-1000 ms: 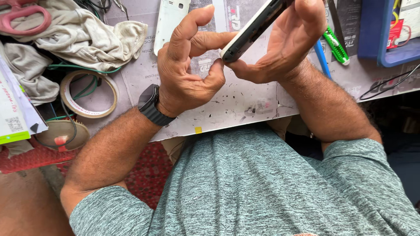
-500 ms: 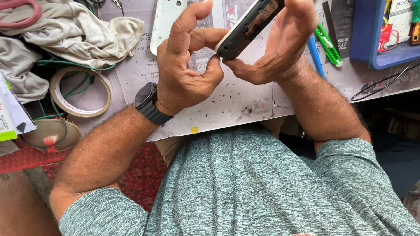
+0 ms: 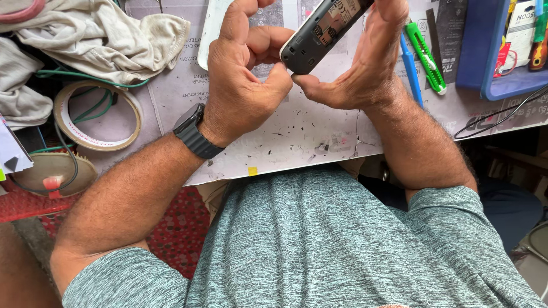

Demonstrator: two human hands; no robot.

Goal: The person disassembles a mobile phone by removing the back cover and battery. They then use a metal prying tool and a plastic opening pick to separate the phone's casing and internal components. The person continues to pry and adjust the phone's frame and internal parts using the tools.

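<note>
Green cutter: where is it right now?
In the head view the green cutter lies on the table at upper right, just right of the right hand, beside a blue pen and left of the blue tray.

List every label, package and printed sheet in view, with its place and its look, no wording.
Label: inside the open back of the dark phone, pale rectangle.
Printed sheet: covers the table, white, speckled.
Package: in the blue tray, top right, white.
Carton corner: far left, white.
</note>
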